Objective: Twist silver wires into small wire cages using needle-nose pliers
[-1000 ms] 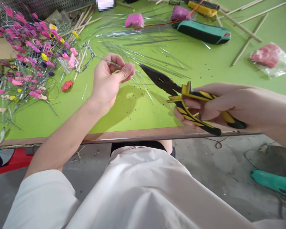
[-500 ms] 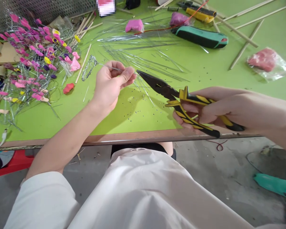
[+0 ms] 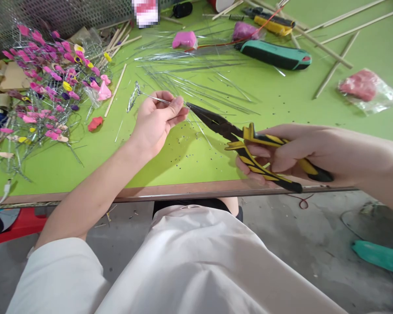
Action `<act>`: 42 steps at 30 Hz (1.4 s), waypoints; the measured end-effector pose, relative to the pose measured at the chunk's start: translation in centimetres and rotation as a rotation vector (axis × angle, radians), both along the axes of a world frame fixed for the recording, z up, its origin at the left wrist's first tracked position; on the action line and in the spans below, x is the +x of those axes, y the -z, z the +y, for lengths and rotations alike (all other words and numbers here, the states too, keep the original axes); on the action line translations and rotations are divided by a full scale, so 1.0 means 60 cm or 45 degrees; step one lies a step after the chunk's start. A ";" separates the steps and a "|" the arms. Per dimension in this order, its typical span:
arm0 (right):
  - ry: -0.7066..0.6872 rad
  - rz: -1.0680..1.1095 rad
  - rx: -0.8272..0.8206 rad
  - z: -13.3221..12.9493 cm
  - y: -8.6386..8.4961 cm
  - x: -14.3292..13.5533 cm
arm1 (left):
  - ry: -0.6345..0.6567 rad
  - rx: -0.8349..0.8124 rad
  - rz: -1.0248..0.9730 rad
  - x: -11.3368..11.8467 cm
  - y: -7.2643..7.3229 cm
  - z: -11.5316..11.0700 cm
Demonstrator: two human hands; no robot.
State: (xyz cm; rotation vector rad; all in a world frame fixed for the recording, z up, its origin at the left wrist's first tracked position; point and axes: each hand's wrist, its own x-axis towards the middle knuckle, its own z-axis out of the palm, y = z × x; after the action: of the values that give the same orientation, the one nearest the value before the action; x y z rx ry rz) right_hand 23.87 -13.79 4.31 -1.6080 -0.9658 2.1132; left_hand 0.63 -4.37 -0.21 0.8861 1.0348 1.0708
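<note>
Between thumb and fingers, my left hand [image 3: 159, 120] pinches a thin silver wire. The wire's far end carries a twisted wire loop [image 3: 133, 97], which points away to the left over the table. My right hand [image 3: 301, 150] is closed round the yellow and black handles of long-nose pliers [image 3: 221, 124]. The tips of the pliers meet the wire end right beside my left fingertips; whether the jaws are fully closed on it I cannot tell. Under both hands lies a green tabletop [image 3: 196, 168] sprinkled with tiny dark bits.
Loose silver wires [image 3: 199, 83] spread behind my hands. At left is a heap of wire stems with pink, purple and yellow clay pieces [image 3: 52, 83]. A green utility knife [image 3: 275, 54], wooden sticks [image 3: 336, 65] and bagged pink clay [image 3: 360, 85] lie on the far and right side.
The plier tips have come closer to my left fingertips. My left hand has shifted slightly right and down, and the wire loop has turned to appear narrower.
</note>
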 end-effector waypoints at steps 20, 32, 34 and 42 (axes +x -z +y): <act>0.186 0.060 -0.133 0.014 0.031 0.022 | 0.016 0.076 0.022 -0.007 -0.005 0.001; -0.130 -0.221 0.414 0.007 0.025 0.017 | 0.003 0.043 0.030 -0.003 0.001 0.000; -0.111 -0.255 0.539 0.008 0.033 0.011 | 0.026 0.050 0.041 -0.003 0.001 -0.004; 0.207 -0.536 0.712 0.050 0.011 -0.079 | 0.140 0.155 0.065 -0.002 0.013 -0.015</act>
State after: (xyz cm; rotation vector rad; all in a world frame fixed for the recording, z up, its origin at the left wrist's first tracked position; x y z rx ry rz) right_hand 19.12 -10.81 3.64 -1.7658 -1.3493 1.2557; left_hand 0.52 -5.29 -0.96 1.0613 0.9591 1.0316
